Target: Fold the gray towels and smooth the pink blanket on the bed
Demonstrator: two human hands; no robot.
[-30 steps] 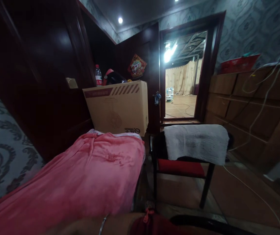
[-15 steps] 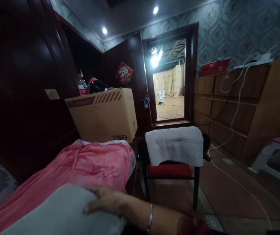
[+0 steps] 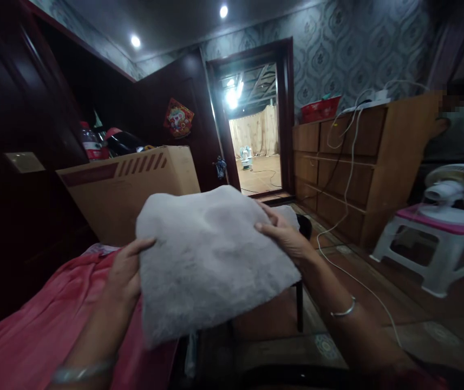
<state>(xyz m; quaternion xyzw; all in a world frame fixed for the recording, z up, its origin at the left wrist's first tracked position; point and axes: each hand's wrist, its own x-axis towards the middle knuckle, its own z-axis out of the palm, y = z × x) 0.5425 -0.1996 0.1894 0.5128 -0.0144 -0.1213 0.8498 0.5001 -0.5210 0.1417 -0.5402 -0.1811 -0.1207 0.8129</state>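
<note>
A grey-white plush cloth piece (image 3: pixel 215 254) hangs in the air before me, its fuzzy side towards the camera. My left hand (image 3: pixel 126 271) grips its left edge, thumb over the front and the other fingers hidden behind. At the upper right edge, my right hand (image 3: pixel 278 230) pinches it between thumb and fingers. Behind the cloth stands a dark-framed chair (image 3: pixel 305 226), mostly hidden, with a white cloth (image 3: pixel 286 215) over its back. A pink-red blanket (image 3: pixel 53 314) lies at the lower left.
A large cardboard box (image 3: pixel 134 189) with a bottle (image 3: pixel 89 142) on top stands at the left. On the right are wooden drawers (image 3: pixel 337 157), a trailing white cable (image 3: pixel 372 292), and a fan (image 3: pixel 451 189) on a stool (image 3: pixel 402 233). A person (image 3: pixel 459 127) is behind the drawers.
The cloth has risen from above the blanket to the middle of the view. My left hand has appeared on its left edge. The view has turned right, showing the fan and a person.
</note>
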